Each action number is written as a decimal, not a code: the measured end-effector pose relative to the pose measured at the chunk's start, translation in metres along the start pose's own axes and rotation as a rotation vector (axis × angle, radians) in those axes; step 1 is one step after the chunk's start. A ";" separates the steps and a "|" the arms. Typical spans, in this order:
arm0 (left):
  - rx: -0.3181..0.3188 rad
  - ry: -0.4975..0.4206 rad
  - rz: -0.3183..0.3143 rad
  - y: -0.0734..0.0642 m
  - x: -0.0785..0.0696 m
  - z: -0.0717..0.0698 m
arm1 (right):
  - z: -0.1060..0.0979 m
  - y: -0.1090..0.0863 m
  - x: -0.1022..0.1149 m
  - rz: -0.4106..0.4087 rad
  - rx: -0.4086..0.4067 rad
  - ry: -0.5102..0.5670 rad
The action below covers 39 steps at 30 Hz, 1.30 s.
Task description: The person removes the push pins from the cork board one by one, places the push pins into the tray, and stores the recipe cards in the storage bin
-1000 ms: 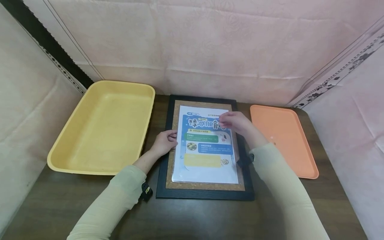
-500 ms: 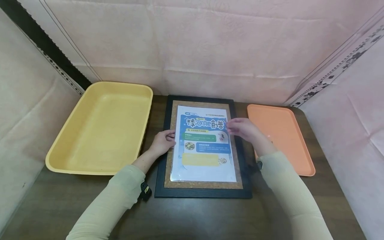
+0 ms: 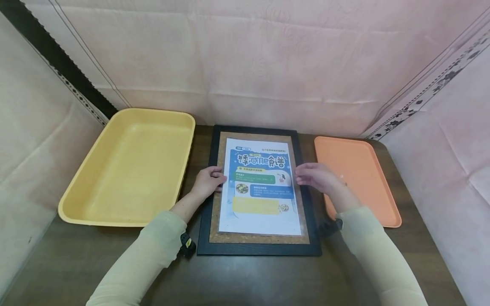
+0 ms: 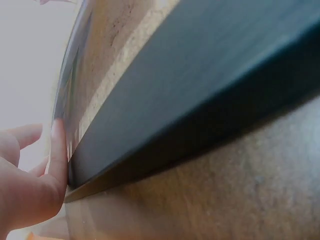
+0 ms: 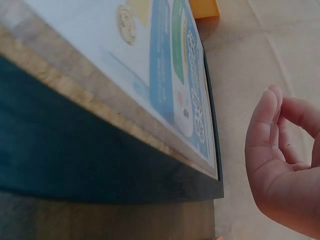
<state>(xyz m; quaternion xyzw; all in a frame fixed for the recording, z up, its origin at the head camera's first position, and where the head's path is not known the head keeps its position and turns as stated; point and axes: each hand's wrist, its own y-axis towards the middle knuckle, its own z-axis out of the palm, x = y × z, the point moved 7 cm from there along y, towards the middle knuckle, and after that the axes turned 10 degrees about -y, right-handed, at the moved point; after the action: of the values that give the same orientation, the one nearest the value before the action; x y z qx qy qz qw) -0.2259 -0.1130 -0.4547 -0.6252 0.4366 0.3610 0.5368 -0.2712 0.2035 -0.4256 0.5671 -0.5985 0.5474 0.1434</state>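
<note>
A printed poster sheet (image 3: 260, 223) with a blue heading, coloured boxes and small pictures lies face up on a corkboard (image 3: 237, 239) with a black frame (image 3: 260, 249). At the sheet's left edge is my left hand (image 3: 207, 182), fingertips over the cork margin. The left wrist view has one finger of it along the board and another apart; what lies under the fingertips is hidden. Beside the sheet's upper right edge hovers my right hand (image 3: 317, 176), loosely bent. In the right wrist view its thumb and fingertips meet, with nothing visible between them.
A large yellow tray (image 3: 126, 219) stands at the left on the brown wooden table (image 3: 245, 280). An orange tray (image 3: 363, 170) lies at the right, partly behind the right hand, with tiny specks on it. Pale cloth (image 3: 249, 55) hangs behind.
My right hand has moved from over the sheet's upper right part outward to the right and down along its edge, uncovering the heading. The left hand stays at the left edge.
</note>
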 end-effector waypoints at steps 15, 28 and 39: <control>0.041 0.002 -0.021 0.000 -0.001 0.002 | -0.008 -0.017 -0.020 -0.010 0.016 -0.009; 0.095 -0.009 0.060 -0.008 -0.023 0.003 | -0.013 -0.027 -0.031 -0.049 0.037 0.044; 0.042 0.025 0.142 -0.018 -0.056 -0.020 | -0.015 -0.033 -0.030 -0.106 0.125 0.208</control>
<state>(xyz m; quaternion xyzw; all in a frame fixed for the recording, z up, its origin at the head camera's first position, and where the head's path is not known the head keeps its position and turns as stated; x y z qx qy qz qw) -0.2293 -0.1234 -0.3931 -0.5855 0.4940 0.3812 0.5175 -0.2405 0.2389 -0.4274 0.5459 -0.5140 0.6314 0.1979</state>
